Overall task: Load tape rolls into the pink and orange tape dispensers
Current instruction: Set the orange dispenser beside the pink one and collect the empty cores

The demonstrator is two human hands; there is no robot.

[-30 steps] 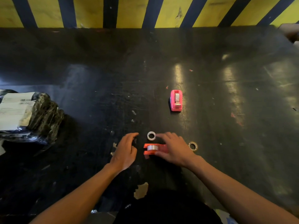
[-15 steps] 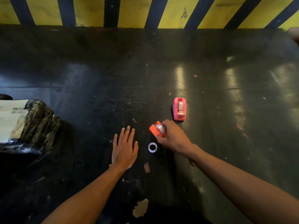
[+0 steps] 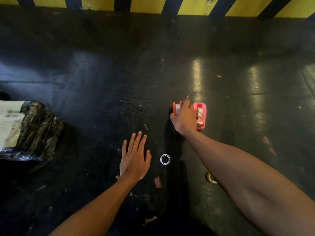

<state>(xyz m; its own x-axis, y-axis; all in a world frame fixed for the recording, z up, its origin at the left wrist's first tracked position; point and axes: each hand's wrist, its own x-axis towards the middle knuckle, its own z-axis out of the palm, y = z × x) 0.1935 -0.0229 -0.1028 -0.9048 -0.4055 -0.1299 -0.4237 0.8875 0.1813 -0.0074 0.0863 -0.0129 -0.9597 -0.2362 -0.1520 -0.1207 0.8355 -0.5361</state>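
Observation:
My right hand (image 3: pixel 185 119) grips the orange tape dispenser (image 3: pixel 175 108), which carries a clear tape roll, and holds it right beside the left side of the pink tape dispenser (image 3: pixel 200 115). The pink one stands on the black table with a tape roll in it. My left hand (image 3: pixel 134 158) lies flat and open on the table, nearer to me. A white plastic tape core ring (image 3: pixel 165 159) rests just right of my left hand. Another ring (image 3: pixel 211 178), brownish, peeks out from under my right forearm.
A black plastic-wrapped parcel with a white shipping label (image 3: pixel 25 130) sits at the left edge. The black table (image 3: pixel 102 82) is scuffed, with small scraps of tape (image 3: pixel 157 181) near me. A yellow and black striped wall (image 3: pixel 192 5) runs along the far edge.
My right hand picked the orange dispenser up from in front of me and carried it away to the pink dispenser's left side. My left hand flattened on the table.

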